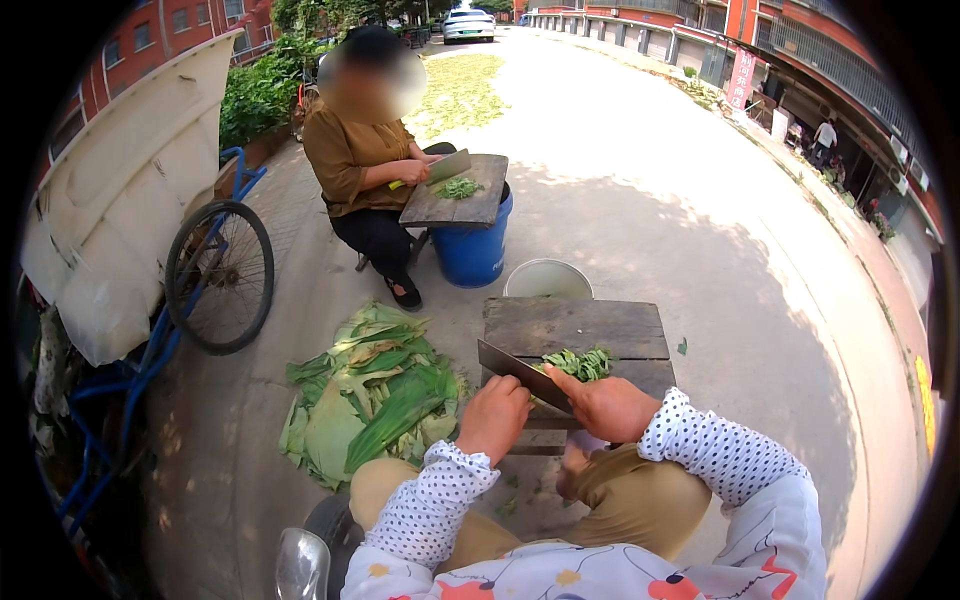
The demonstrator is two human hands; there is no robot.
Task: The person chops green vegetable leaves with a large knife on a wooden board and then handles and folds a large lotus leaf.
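My right hand (612,408) grips a cleaver (515,370) at its right end, the handle hidden inside my fist. The broad dark blade slants across a wooden board (572,322) in front of me. Close against the near side of the blade is my left hand (494,412), its fingers curled; whatever they hold is hidden. Chopped green leaves (583,363) lie in a small heap on the board, beyond my right hand and on the far side of the blade.
Large green leaves (372,395) are piled on the ground at left. A pale bucket (548,279) stands behind my board. Farther off, a seated person (352,150) holds another cleaver (446,166) over a board (478,185) on a blue barrel (472,250). A cart wheel (220,278) is at left.
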